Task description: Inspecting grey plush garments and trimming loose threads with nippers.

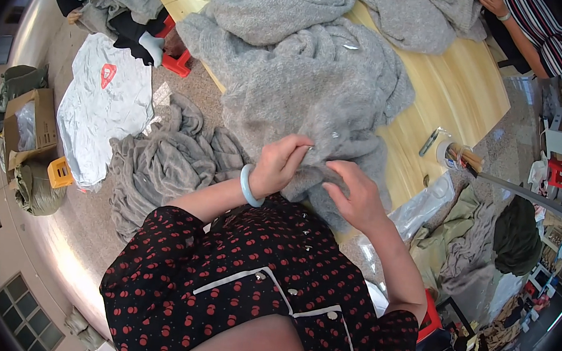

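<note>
A fuzzy grey knit garment lies bunched over the near edge of the table and hangs toward my lap. My left hand, with a pale bangle on its wrist, pinches the knit at its near part. A tiny shiny spot shows at those fingertips, too small to name. To the right, my right hand is beside the same cloth, thumb and forefinger apart; its other fingers are partly hidden. Just beyond my hands, a small shiny button sits on the knit. A small white tag shows farther up.
More grey knits cover the far side of the wooden table. A cup of thin sticks stands at its right edge near clear plastic. Grey cloth is heaped at my left. Two people sit at the far left and far right.
</note>
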`<action>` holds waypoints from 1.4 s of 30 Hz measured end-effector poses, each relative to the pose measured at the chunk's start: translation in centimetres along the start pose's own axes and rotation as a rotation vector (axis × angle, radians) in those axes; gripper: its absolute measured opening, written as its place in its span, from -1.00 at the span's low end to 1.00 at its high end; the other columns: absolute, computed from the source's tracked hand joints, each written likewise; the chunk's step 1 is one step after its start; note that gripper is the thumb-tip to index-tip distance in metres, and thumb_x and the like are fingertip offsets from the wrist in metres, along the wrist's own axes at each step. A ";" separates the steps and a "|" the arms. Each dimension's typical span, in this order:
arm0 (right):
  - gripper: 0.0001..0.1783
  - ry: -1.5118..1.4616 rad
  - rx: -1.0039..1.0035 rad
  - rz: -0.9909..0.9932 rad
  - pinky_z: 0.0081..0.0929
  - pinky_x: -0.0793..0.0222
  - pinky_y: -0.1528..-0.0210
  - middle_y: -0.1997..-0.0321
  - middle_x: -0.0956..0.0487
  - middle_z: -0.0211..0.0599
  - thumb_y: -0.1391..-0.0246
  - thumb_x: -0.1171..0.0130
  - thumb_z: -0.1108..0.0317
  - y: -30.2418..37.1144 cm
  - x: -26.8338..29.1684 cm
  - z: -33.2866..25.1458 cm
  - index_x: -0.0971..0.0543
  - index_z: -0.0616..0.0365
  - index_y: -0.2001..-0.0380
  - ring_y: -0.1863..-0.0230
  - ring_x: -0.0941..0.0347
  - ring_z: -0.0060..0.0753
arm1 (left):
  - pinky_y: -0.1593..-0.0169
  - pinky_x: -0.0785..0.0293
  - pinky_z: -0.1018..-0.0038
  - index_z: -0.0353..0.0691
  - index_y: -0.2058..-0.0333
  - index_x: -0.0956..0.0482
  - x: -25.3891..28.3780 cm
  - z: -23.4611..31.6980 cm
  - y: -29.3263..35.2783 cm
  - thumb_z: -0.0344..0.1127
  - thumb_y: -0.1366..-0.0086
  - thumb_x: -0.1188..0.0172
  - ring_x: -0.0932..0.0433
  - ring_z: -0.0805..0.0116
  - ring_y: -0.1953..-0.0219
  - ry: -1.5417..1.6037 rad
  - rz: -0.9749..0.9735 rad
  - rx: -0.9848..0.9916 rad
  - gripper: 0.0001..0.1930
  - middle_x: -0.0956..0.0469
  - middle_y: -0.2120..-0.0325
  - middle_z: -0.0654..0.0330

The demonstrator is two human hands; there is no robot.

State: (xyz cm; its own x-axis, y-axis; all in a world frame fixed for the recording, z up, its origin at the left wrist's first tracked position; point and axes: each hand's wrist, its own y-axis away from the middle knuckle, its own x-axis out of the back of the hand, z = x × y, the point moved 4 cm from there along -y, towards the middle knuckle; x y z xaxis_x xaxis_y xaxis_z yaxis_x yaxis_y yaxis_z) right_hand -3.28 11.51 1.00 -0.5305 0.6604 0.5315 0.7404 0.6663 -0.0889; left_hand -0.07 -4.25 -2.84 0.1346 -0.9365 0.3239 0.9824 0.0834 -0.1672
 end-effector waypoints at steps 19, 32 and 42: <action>-0.41 -0.303 -0.643 0.341 -0.61 -0.26 0.24 0.30 -0.45 -0.28 0.13 -0.24 0.16 -5.5 -0.2 13.7 -0.33 0.33 0.10 0.29 -0.34 -0.55 | 0.21 -0.36 0.51 -0.38 0.16 -0.24 -4.5 -4.9 3.4 -0.46 0.08 -0.22 -0.44 0.39 0.28 0.301 0.280 0.619 -0.52 -0.45 0.37 0.09; -0.60 -1.069 -0.494 0.129 -0.72 -0.26 0.39 0.29 -0.49 -0.41 0.17 -0.23 0.41 -6.6 6.9 6.7 -0.41 0.23 0.19 0.37 -0.40 -0.66 | 0.12 -0.25 0.63 -0.33 0.12 -0.22 -2.0 -0.2 5.3 -0.67 0.13 0.02 -0.34 0.51 0.21 0.239 0.324 0.352 -0.51 -0.37 0.31 0.23; -0.78 -1.020 -0.194 0.328 -0.60 -0.34 0.21 0.33 -0.51 -0.37 0.10 -0.15 0.50 -4.2 12.5 2.3 -0.43 0.19 0.31 0.28 -0.43 -0.54 | 0.24 -0.27 0.63 -0.26 0.12 -0.25 -4.0 5.1 9.2 -0.66 0.16 0.01 -0.31 0.51 0.36 0.040 0.386 0.195 -0.49 -0.30 0.45 0.30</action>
State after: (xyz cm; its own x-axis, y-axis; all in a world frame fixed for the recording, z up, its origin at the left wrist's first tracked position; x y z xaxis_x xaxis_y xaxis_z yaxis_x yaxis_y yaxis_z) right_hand -13.95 17.81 6.07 -0.3220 0.8323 -0.4512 0.9135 0.3983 0.0828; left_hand 9.13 1.96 -0.95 0.4959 -0.8359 0.2353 0.8674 0.4896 -0.0886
